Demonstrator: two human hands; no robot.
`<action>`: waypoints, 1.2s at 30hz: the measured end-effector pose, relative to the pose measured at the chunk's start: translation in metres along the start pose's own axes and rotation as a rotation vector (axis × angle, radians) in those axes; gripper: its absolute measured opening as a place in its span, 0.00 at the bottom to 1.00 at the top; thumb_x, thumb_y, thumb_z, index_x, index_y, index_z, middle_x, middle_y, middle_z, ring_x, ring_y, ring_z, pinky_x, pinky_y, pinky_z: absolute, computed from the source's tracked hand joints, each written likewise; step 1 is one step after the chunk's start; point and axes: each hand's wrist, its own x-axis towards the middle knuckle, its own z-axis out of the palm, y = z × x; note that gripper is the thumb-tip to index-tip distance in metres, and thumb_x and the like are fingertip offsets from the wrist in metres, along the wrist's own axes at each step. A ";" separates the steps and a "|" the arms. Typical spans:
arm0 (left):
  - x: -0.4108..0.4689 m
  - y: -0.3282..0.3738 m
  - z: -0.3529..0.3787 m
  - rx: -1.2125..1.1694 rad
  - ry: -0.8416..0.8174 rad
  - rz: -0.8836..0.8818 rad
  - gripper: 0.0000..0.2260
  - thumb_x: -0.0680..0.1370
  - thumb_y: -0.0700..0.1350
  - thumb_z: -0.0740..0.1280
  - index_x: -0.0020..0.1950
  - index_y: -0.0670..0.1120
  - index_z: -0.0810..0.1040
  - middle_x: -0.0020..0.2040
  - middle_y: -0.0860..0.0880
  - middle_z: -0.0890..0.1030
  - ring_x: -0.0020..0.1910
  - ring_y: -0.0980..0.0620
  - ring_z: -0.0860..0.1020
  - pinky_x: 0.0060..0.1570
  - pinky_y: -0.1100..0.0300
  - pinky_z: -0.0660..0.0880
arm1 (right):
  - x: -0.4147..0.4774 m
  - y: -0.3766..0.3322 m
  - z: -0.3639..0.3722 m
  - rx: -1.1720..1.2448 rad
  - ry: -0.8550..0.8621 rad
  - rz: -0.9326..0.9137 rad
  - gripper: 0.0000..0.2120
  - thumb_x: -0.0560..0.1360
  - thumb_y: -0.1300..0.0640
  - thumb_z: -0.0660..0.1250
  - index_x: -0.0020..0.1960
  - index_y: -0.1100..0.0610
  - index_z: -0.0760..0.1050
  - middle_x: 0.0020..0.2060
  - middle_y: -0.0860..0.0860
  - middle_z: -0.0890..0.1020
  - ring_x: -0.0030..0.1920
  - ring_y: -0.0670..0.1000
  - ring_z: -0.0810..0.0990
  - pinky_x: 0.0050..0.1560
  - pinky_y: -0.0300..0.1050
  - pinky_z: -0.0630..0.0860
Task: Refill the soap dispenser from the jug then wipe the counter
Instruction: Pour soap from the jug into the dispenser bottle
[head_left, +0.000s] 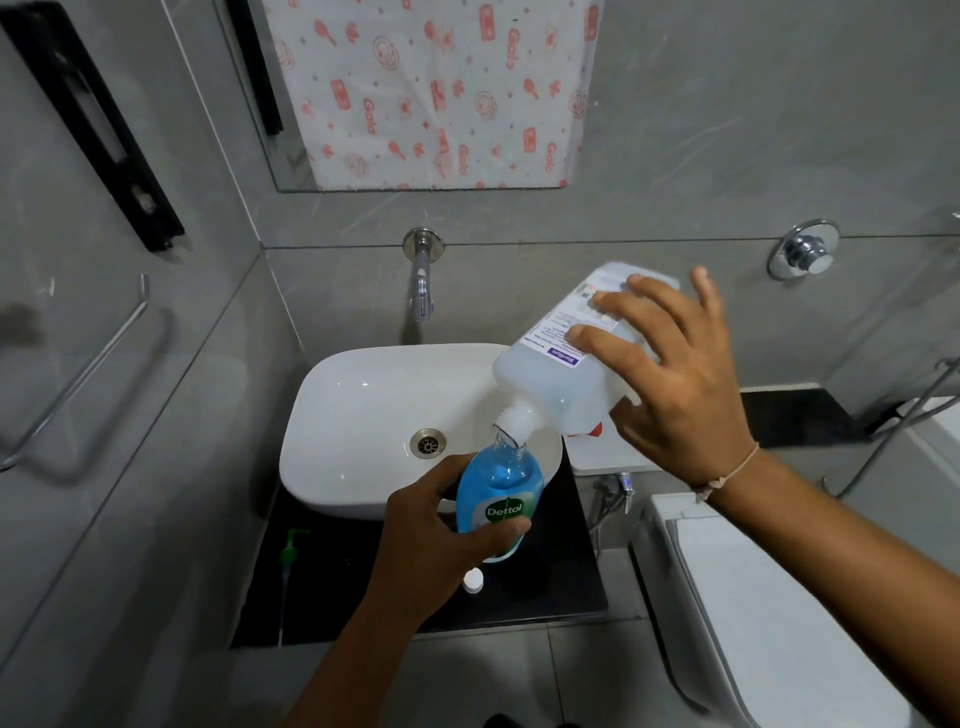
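Note:
My left hand (431, 540) grips a blue Dettol soap dispenser bottle (498, 493), held upright with its neck open, over the front right rim of the sink. My right hand (675, 379) holds a clear jug (561, 364) tipped mouth-down, its white spout touching the bottle's neck. The green pump head (289, 551) with its long tube lies on the black counter (332, 582) at the left. A small white cap (474, 580) sits on the counter below the bottle.
A white basin (374, 415) stands on the counter under a wall tap (422, 280). A toilet (753, 597) is at the right, with a flush button (802, 249) on the wall. A towel bar (78, 374) hangs on the left wall.

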 end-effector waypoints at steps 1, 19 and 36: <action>0.000 -0.002 -0.001 -0.002 -0.002 -0.003 0.23 0.65 0.56 0.81 0.58 0.59 0.81 0.52 0.53 0.86 0.51 0.48 0.85 0.46 0.56 0.84 | -0.006 -0.005 0.002 0.045 -0.064 0.051 0.18 0.78 0.53 0.62 0.66 0.52 0.71 0.64 0.58 0.78 0.67 0.62 0.73 0.70 0.70 0.60; -0.020 -0.119 -0.038 0.048 0.087 -0.220 0.23 0.64 0.55 0.81 0.57 0.60 0.80 0.51 0.55 0.86 0.50 0.54 0.85 0.50 0.61 0.82 | -0.193 -0.066 0.115 1.001 -0.719 1.135 0.36 0.65 0.62 0.80 0.66 0.46 0.66 0.60 0.48 0.79 0.59 0.43 0.79 0.54 0.34 0.78; -0.038 -0.243 -0.067 0.206 -0.012 -0.402 0.21 0.66 0.48 0.79 0.56 0.60 0.77 0.52 0.59 0.84 0.52 0.59 0.83 0.53 0.69 0.78 | -0.247 -0.063 0.171 0.955 -0.779 1.287 0.36 0.64 0.71 0.78 0.63 0.45 0.69 0.57 0.44 0.79 0.56 0.38 0.79 0.51 0.31 0.77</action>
